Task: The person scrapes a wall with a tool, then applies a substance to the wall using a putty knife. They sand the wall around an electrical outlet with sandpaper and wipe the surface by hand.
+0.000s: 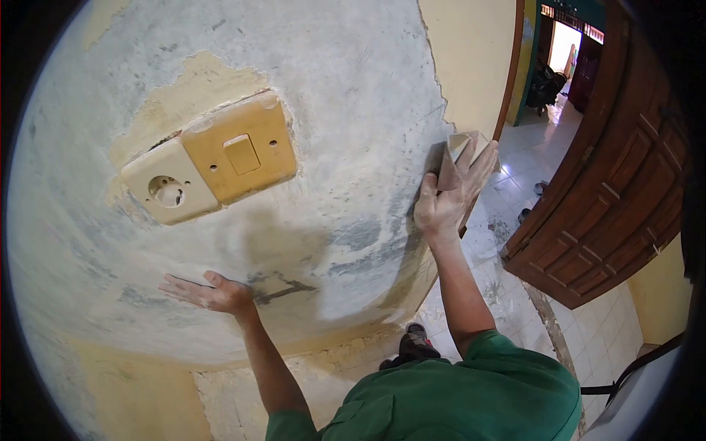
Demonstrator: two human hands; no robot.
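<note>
My right hand (440, 207), dusty white, presses a folded sheet of sandpaper (450, 170) against the wall beside the door frame. Its fingers lie over the sheet, and a pale fold shows between them. Lower on the left, my left hand (213, 294) has its fingers stretched out along the wall (353, 132) and holds nothing. The wall is patchy grey and white, with peeled edges of cream paint. Above my left hand sit a white socket (168, 189) and a yellow light switch (241, 153), side by side.
A brown panelled door (599, 198) stands open at the right. Beyond the doorway a dark motorbike (546, 87) is parked in the far room. White dust marks the tiled floor (482, 257). My shoe (418, 335) is close to the wall's foot.
</note>
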